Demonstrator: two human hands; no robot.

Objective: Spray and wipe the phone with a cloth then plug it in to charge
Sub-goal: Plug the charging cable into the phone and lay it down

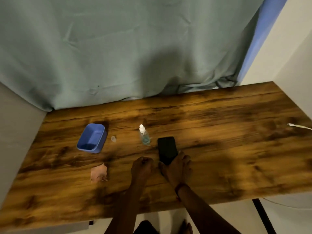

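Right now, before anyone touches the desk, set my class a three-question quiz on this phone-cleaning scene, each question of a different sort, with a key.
1. True or false: the spray bottle lies on its side.
2. Which hand holds the phone? A. left hand B. right hand C. neither
3. Fill in: the cloth lies on the table, nearer the person than the blue ____.

Key
1. False: it stands upright, just left of the phone, with its small clear cap off and apart from it.
2. B: the right hand's fingers grip its near end; the left hand is closed and empty beside it.
3. tub. The charging cable waits at the far right edge.
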